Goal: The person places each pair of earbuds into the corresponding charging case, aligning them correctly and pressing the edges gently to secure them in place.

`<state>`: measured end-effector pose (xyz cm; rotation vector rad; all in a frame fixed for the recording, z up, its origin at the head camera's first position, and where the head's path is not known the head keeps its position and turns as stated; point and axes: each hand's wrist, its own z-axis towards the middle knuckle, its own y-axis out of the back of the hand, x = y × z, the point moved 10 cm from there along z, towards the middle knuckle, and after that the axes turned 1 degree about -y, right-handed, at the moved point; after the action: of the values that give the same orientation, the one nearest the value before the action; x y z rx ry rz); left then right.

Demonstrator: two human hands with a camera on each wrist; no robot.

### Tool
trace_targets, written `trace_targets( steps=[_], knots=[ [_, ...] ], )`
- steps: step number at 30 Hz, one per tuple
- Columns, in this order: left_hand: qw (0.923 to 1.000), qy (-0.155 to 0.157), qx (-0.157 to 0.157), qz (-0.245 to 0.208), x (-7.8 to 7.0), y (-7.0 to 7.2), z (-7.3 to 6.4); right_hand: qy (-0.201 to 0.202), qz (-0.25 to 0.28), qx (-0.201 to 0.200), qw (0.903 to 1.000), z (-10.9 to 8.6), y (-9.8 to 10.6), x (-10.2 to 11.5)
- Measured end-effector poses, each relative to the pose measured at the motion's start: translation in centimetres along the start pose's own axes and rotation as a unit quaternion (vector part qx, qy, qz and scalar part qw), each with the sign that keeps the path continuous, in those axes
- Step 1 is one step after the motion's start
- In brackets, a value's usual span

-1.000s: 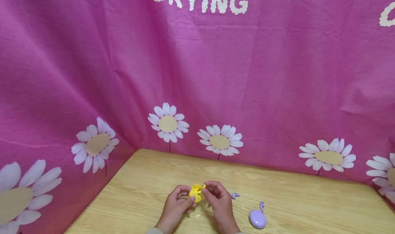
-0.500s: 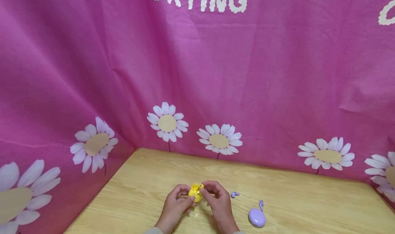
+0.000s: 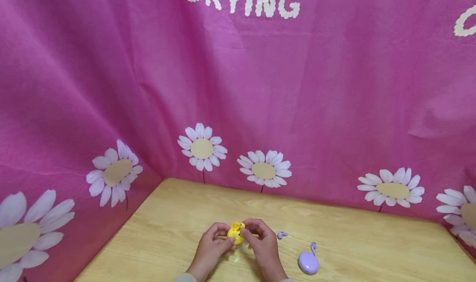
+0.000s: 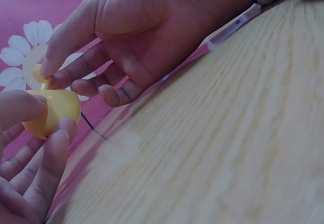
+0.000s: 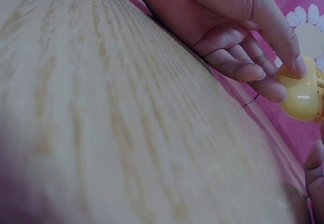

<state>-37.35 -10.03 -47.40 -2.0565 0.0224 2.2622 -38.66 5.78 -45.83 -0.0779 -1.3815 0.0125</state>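
In the head view my left hand grips a round, shiny yellow earbud case with its lid raised. Thumb and fingers hold it from the left side, above the table. My right hand pinches a yellow earbud between thumb and index finger at the case's right edge. The left wrist view shows that earbud right above the rim of the case, its stem pointing down. Fingers partly hide the stem. In the right wrist view the left thumb presses on the case's glossy side.
To the right of the hands, a purple earbud lies on the wooden table. A closed round purple case sits farther right, with another purple earbud beside it. A pink cloth with daisies hangs behind and at the left.
My right hand has shifted slightly left, bringing the yellow earbud closer in to the case. The left hand still holds the case in about the same place.
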Motion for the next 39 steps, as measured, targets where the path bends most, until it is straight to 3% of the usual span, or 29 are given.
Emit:
trace_targets(
  steps=[6, 16, 24, 31, 39],
  knots=[
    [0.9998, -0.010, 0.017, -0.003, 0.0, -0.3, -0.2, -0.004, 0.002, -0.002, 1.0000, -0.3, 0.1, -0.1],
    [0.9999, -0.012, 0.003, 0.011, -0.4, 0.4, 0.2, 0.013, 0.000, 0.000, 0.9999, 0.2, -0.5, 0.5],
    [0.9997, -0.012, 0.017, 0.009, 0.0, 0.1, 0.0, 0.011, -0.003, -0.004, 0.9999, 0.0, -0.3, 0.0],
    [0.9995, -0.024, 0.011, 0.019, -0.9, 0.1, 0.6, 0.013, -0.008, -0.014, 0.9998, 0.7, -0.1, 0.6],
    [0.9995, -0.004, 0.014, 0.027, 0.1, 0.1, 0.0, -0.026, -0.025, 0.013, 0.9993, 0.0, -0.4, -0.4]
  ],
)
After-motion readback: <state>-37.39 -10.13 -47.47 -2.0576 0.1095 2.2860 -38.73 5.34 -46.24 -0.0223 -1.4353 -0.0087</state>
